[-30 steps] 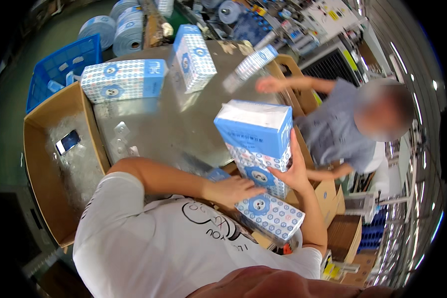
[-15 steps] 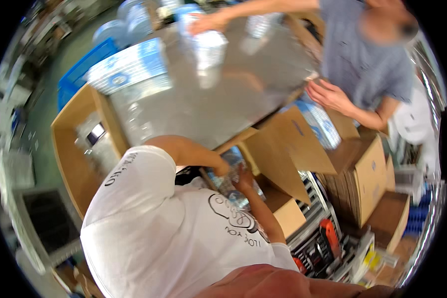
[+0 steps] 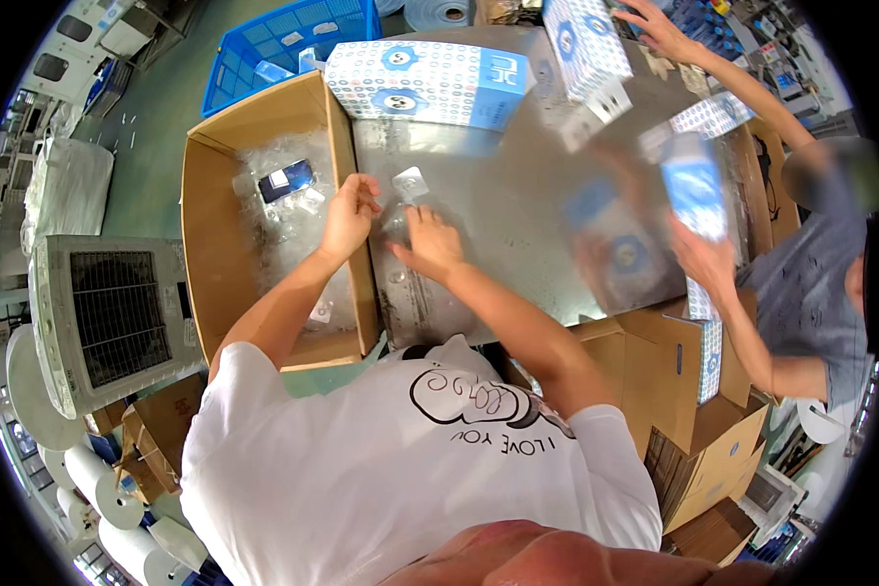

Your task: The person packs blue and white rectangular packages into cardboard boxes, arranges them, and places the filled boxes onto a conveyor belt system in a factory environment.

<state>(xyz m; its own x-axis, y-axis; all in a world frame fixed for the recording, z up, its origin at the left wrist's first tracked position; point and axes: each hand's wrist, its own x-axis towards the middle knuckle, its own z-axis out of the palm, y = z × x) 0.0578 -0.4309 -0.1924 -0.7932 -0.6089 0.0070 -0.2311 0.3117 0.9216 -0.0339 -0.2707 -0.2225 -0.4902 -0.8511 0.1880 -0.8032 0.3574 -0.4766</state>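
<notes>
My left hand is over the right wall of a cardboard box, its fingers loosely bent and nothing visible in them. Beside it, my right hand reaches low over the metal table, fingers spread and apart. Under and around the right hand lie clear plastic pieces, hard to make out against the shiny top. A small clear sticker-like piece with a white patch lies just beyond the fingers. Inside the cardboard box, a dark phone rests on clear plastic pieces.
A long blue-and-white patterned pack lies at the table's far left, by a blue crate. Another such pack stands farther right. A co-worker's hand grips a blurred pack. An open carton sits at the right.
Both my hands have left the blue-and-white pack at the open carton and moved left to the table's edge. My view has turned left. The co-worker now has a pack in one hand.
</notes>
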